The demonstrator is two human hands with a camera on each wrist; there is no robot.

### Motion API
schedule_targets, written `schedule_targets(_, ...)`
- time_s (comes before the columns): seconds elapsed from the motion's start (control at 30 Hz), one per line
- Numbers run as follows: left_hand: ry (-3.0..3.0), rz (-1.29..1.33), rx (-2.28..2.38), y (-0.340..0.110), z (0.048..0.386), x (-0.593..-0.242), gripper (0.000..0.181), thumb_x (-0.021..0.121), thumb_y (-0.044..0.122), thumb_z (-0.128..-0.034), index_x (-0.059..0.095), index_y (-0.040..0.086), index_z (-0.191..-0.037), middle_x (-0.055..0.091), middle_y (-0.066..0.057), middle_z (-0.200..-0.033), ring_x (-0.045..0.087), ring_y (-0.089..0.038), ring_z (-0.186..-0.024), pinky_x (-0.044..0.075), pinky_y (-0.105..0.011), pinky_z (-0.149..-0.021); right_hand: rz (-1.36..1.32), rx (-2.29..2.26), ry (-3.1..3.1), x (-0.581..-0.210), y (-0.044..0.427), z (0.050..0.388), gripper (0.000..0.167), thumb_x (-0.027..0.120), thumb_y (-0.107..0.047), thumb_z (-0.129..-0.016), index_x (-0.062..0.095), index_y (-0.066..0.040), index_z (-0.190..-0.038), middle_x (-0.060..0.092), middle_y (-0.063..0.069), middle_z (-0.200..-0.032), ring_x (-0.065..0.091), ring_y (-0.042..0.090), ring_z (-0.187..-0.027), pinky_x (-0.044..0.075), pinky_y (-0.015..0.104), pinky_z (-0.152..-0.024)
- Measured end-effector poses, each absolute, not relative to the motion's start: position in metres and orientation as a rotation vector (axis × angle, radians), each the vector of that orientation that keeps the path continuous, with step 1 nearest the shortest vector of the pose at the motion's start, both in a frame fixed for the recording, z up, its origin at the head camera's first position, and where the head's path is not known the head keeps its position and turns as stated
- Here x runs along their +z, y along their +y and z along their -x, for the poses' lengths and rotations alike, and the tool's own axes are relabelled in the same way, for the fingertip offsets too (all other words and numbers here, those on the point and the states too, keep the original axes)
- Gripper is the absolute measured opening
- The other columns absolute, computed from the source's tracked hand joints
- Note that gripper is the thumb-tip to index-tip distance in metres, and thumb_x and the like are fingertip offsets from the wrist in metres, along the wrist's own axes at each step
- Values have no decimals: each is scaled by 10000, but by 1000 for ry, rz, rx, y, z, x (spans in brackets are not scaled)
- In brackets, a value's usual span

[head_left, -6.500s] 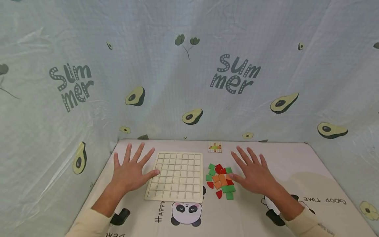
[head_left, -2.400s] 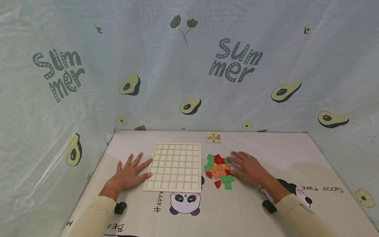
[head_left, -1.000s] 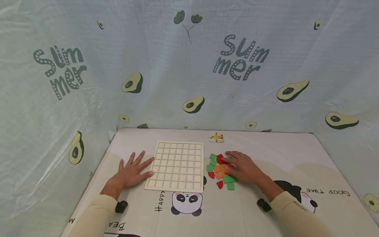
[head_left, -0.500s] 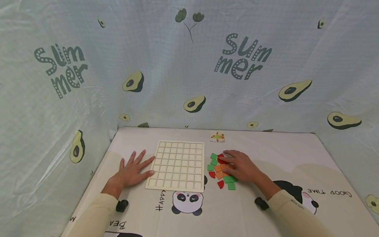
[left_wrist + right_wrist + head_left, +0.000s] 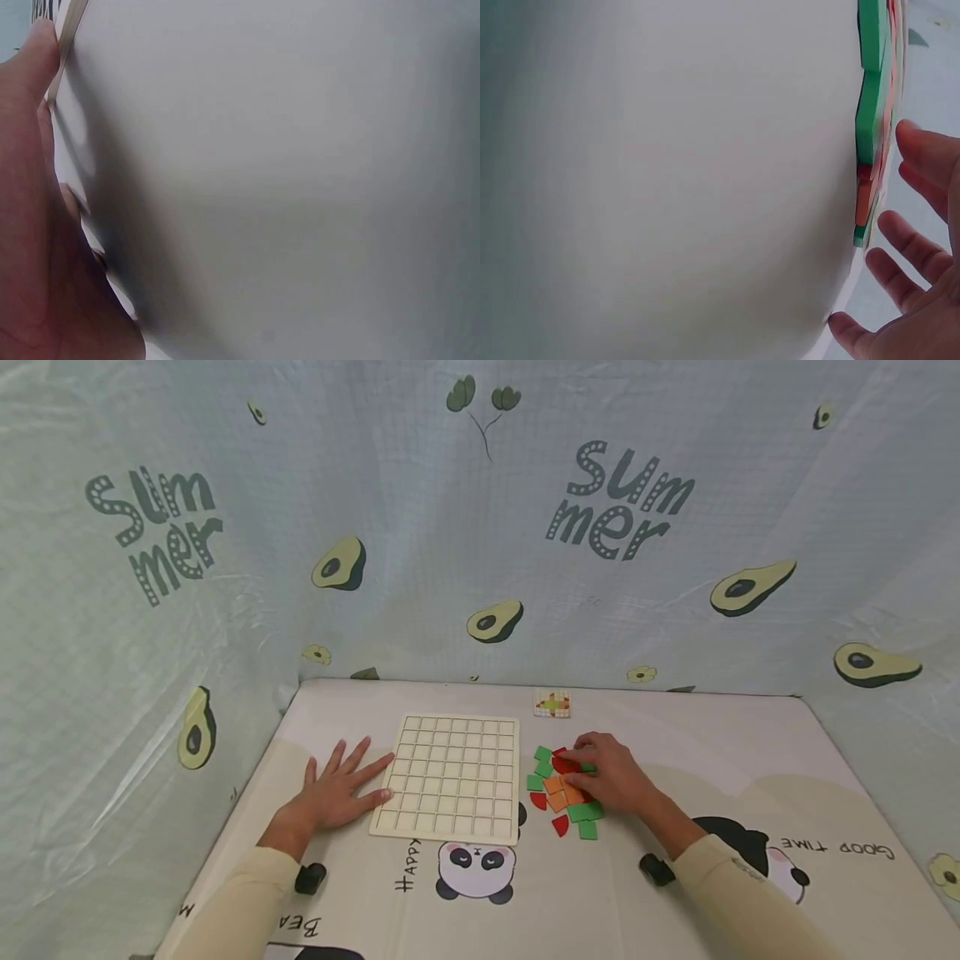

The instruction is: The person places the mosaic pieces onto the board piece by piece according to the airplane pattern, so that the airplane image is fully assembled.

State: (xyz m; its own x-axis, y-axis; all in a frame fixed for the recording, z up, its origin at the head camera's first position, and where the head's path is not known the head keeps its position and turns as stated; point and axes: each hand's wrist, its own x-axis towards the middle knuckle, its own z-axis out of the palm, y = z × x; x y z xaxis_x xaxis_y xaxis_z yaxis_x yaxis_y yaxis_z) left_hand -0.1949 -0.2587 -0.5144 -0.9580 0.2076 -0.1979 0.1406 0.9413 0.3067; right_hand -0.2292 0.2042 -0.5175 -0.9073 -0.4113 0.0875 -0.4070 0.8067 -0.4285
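At lower center of the frame, a person's left hand [image 5: 330,793] splays against the left edge of a pale gridded board [image 5: 452,781], apparently steadying it. Just right of the board, seemingly laid there for easy reach, green, red and orange tiles [image 5: 557,800] cluster beneath the loosely arched right hand [image 5: 609,772], thumb and forefinger parted, no tile visibly gripped.

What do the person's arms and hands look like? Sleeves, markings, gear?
Left hand and right hand: no gloves. Left sleeve and right sleeve: cream, long; faint mark near right cuff. Small black device by each wrist.
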Motion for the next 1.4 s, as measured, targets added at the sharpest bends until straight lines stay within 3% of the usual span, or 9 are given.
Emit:
schedule_targets(0.6,2863,-273,428,-258,200,-513,726,517,661,-996,380,309,-1617,114,-150,-1767,-7,-530,-1606,-38,-823,-1179,543,-805,2939,-509,219,234,269,769,-139,-912,801,-102,-1177,652,120,-1175,528,339,-1207,491,591,-995)
schedule_targets(0.87,2863,-273,443,-258,199,-512,721,532,645,-996,393,296,-1612,123,-159,-1764,-4,-535,-1603,-40,-827,-1176,615,-832,2936,-508,226,229,189,783,-125,-902,836,-107,-1083,671,89,-1069,550,305,-1117,503,497,-911)
schedule_targets(1.1,2858,-275,439,-259,199,-513,724,522,651,-999,383,299,-1616,110,-156,-1766,-14,-533,-1604,-45,-826,-1175,715,-793,2933,-512,237,221,137,792,-70,-864,861,-160,-941,666,-20,-911,561,227,-1012,458,404,-825)
schedule_targets(1.4,2849,-277,453,-260,196,-514,722,523,641,-1002,381,291,-1617,105,-158,-1766,-20,-536,-1602,-60,-825,-1174,749,-744,2897,-514,241,213,207,829,-88,-834,855,-182,-1017,699,-56,-901,579,186,-967,419,406,-814)
